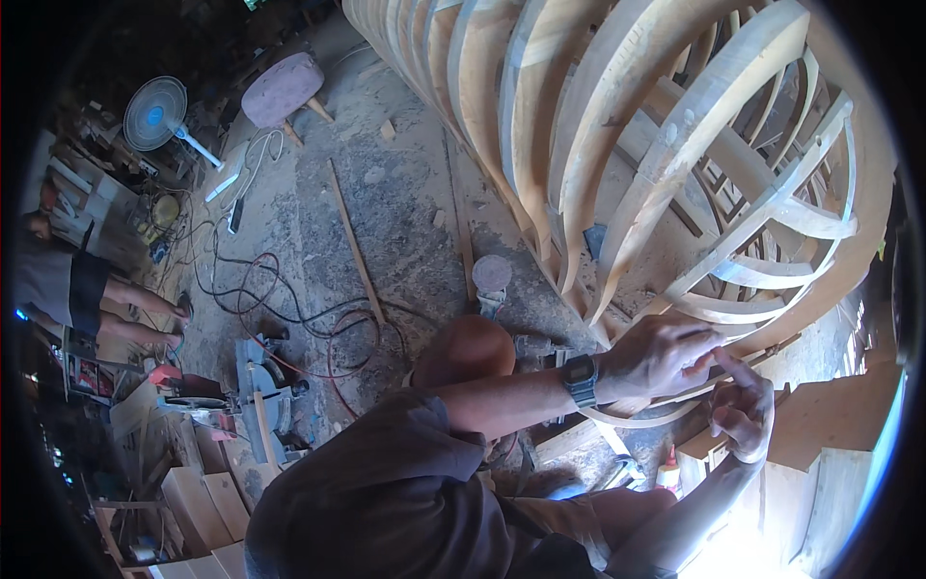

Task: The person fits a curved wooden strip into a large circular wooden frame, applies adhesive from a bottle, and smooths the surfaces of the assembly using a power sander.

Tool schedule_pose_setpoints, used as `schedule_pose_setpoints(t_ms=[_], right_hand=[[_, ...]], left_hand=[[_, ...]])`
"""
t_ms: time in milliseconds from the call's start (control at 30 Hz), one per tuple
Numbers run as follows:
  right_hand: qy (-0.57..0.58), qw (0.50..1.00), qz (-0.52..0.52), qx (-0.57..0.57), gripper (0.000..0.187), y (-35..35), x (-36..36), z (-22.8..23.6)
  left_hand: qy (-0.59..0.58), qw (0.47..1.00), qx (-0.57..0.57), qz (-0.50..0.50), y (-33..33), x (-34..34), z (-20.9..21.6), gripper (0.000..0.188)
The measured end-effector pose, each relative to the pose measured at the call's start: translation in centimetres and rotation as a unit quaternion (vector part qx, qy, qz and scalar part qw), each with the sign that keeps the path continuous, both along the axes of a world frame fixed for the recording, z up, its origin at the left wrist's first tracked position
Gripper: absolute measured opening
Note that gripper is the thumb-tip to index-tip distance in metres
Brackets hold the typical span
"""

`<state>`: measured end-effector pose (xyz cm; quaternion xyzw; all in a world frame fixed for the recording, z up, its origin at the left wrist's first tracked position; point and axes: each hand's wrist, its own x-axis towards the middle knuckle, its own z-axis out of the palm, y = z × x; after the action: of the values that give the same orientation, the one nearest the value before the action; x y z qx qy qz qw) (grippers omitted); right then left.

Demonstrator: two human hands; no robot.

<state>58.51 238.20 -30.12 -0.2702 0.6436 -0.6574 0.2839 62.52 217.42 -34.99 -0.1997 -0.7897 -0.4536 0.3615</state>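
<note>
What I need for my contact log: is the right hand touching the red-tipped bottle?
Apart. The head view shows the right hand up and to the right of the red-tipped bottle, with wood visible between them.

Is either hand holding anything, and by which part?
Cannot be told: the left hand and right hand appear to meet at the fingers, with no object visible between them.

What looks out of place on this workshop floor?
The cables stand out: dark and red lines sprawl in loose, tangled loops across the dusty floor. Beside them, a thin wooden strip lies by itself, as if dropped or set aside.
</note>
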Motion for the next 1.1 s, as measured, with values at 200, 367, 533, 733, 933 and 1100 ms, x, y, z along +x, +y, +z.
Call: schedule_pose_setpoints(t_ms=[200,367,533,733,933,1100], right_hand=[[0.009,0.999,0.013,0.039,0.074,0.6,-0.3,-0.6],[-0.004,1.0,0.011,0.025,0.073,-0.5,0.1,0.3],[0.009,1.0,0.006,0.021,0.074,-0.3,0.0,-0.1],[0.005,0.999,0.003,0.039,0.075,-0.3,-0.2,-0.1],[0.01,0.997,-0.008,0.071,0.073,-1.0,0.3,0.5],[0.011,0.998,0.002,0.059,0.07,-1.0,0.3,0.7]], left_hand=[[-0.085,0.995,-0.048,-0.033,0.3,0.3,-0.4,0.03],[-0.021,0.998,0.003,-0.058,-0.3,-0.5,-0.6,0.029],[-0.025,0.999,0.003,-0.045,-0.2,0.0,0.0,0.029],[-0.06,0.997,-0.02,-0.044,0.0,-0.3,-0.6,0.025],[-0.081,0.996,-0.031,-0.035,-0.4,-0.1,-0.2,0.024],[-0.069,0.997,-0.002,-0.045,-0.3,-0.2,-0.3,0.028]])
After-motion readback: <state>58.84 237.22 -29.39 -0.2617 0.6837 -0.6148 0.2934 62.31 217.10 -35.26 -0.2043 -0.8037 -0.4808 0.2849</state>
